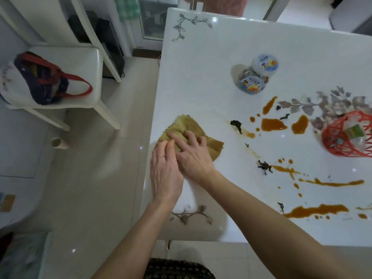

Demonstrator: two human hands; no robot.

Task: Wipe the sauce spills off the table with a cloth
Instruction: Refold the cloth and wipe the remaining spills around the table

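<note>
A yellow-green cloth lies folded near the left edge of the white glossy table. My left hand and my right hand both rest on the cloth, fingers fairly straight and pressing down on it. Orange-brown sauce spills spread across the table to the right, with a long streak and a wide smear nearer the front edge. Dark scraps lie among the spills, apart from the cloth.
A clear plastic jar with a pale blue lid stands behind the spills. A red plastic basket lies tipped at the right edge. A white chair with a dark bag stands left of the table, a small cup on the floor.
</note>
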